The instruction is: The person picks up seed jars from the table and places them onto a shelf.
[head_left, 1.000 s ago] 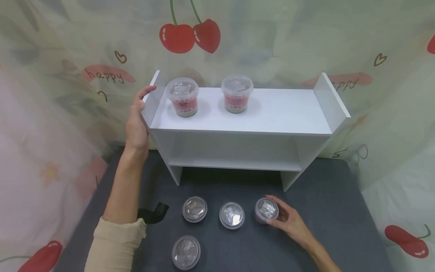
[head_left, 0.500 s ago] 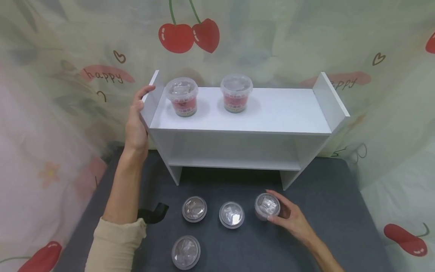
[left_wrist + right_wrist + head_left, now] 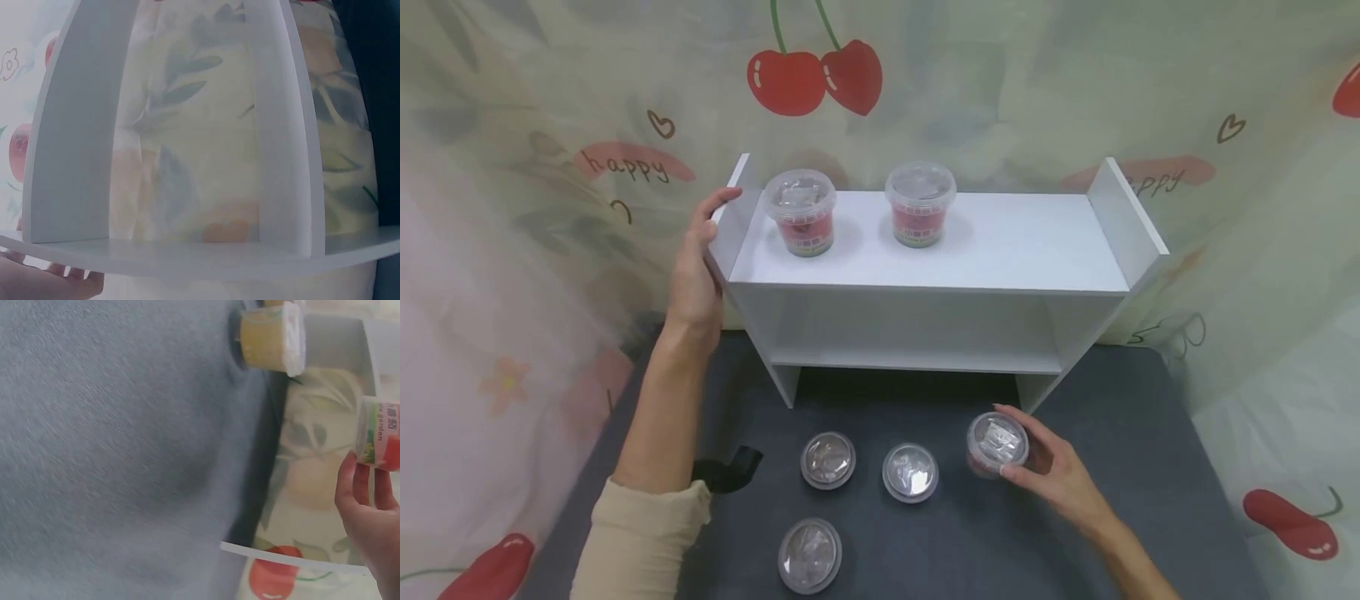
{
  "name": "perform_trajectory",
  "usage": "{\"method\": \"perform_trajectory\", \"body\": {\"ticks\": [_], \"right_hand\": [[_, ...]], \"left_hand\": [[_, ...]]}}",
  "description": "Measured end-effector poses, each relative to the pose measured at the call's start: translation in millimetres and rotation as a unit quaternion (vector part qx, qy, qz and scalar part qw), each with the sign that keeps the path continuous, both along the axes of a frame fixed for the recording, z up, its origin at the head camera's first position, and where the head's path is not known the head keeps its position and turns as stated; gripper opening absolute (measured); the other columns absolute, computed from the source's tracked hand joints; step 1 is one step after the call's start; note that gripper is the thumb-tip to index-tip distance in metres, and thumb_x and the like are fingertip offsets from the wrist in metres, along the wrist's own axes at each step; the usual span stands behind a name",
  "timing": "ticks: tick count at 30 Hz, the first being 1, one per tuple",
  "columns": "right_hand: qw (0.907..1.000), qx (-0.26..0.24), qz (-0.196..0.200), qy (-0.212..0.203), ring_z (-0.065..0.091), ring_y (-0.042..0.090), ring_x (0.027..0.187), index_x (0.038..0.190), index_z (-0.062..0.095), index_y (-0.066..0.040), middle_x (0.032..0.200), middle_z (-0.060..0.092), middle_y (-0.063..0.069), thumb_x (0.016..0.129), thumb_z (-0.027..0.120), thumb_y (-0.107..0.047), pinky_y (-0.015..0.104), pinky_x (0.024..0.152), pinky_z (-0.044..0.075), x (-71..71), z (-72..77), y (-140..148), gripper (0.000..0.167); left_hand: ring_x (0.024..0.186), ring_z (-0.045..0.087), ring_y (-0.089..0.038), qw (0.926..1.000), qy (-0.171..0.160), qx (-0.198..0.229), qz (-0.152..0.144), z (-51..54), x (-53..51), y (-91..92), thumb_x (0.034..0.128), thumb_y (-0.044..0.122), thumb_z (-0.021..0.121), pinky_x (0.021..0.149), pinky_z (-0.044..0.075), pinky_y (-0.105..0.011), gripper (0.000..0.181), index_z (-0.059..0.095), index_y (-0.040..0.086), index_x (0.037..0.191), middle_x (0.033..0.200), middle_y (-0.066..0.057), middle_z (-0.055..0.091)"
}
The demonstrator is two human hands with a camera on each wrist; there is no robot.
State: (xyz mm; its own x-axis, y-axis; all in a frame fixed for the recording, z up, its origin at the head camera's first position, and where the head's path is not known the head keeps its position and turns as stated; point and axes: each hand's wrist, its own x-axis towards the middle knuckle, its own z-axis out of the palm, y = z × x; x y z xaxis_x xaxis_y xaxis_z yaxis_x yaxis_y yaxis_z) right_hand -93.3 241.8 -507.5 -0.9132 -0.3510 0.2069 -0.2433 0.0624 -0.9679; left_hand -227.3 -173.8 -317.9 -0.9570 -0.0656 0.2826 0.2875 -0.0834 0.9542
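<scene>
My right hand [image 3: 1060, 475] grips a clear plastic cup [image 3: 996, 442] with a lid, its thumb and fingers on the sides. In the right wrist view this cup [image 3: 380, 434] shows a red and green label and is raised off the dark table. My left hand [image 3: 696, 275] holds the left side panel [image 3: 735, 212] of a white two-tier shelf [image 3: 925, 291], fingertips over its edge. In the left wrist view the left hand's fingers [image 3: 75, 282] lie along the outside of the panel. On the top tier stand two red-labelled lidded cups, one at left [image 3: 805, 212] and one near the middle [image 3: 920, 204].
Three more lidded cups stand on the dark table [image 3: 1120, 533]: one front left [image 3: 810, 557], one behind it [image 3: 828, 460], one at centre [image 3: 911, 472]. A black strap piece [image 3: 730, 471] shows beside the left forearm. A printed curtain [image 3: 1022, 92] hangs behind the shelf.
My right hand has lifted the cup off the table and moved it slightly away from me, toward the shelf. The left hand stays on the side panel.
</scene>
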Motion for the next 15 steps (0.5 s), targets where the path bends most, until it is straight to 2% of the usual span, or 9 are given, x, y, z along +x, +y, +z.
{"method": "perform_trajectory", "body": {"ticks": [3, 6, 11, 15], "right_hand": [[1.0000, 0.002, 0.003, 0.004, 0.050, 0.013, 0.129, 0.149, 0.039, -0.001, 0.147, 0.047, 0.011, 0.083, 0.069, 0.014, 0.021, 0.102, 0.042, -1.2, 11.1, 3, 0.074], [0.9998, 0.010, 0.008, 0.014, 0.050, 0.013, 0.129, 0.149, 0.038, 0.001, 0.146, 0.047, 0.009, 0.082, 0.069, 0.015, 0.021, 0.103, 0.041, -2.7, 22.5, 6, 0.075], [0.9990, 0.033, 0.008, 0.028, 0.048, 0.013, 0.131, 0.149, 0.038, -0.001, 0.146, 0.047, 0.011, 0.082, 0.069, 0.015, 0.020, 0.104, 0.039, -4.1, 40.2, 10, 0.076], [0.9978, 0.051, 0.009, 0.042, 0.049, 0.013, 0.130, 0.149, 0.039, -0.002, 0.146, 0.046, 0.013, 0.082, 0.070, 0.014, 0.019, 0.103, 0.040, -6.0, 52.3, 12, 0.076]], "left_hand": [[0.125, 0.038, -0.022, 0.9998, -0.014, 0.005, -0.014, 4.6, 1.3, -3.7, 0.0989, 0.025, 0.029, 0.097, 0.031, -0.038, 0.045, 0.052, 0.024, 0.137, 0.144, -0.004, 0.038], [0.130, 0.035, -0.022, 0.9993, -0.030, -0.001, -0.022, 9.2, 2.4, -7.2, 0.0998, 0.024, 0.029, 0.104, 0.027, -0.043, 0.045, 0.052, 0.024, 0.138, 0.149, -0.003, 0.035], [0.137, 0.029, -0.020, 0.9988, -0.042, -0.014, -0.020, 12.3, 3.9, -10.0, 0.1004, 0.024, 0.030, 0.112, 0.016, -0.052, 0.046, 0.052, 0.022, 0.140, 0.155, 0.002, 0.032], [0.139, 0.026, -0.020, 0.9986, -0.046, -0.014, -0.021, 11.9, 4.0, -9.4, 0.1007, 0.025, 0.030, 0.113, 0.014, -0.054, 0.046, 0.052, 0.023, 0.141, 0.156, 0.003, 0.030]]}}
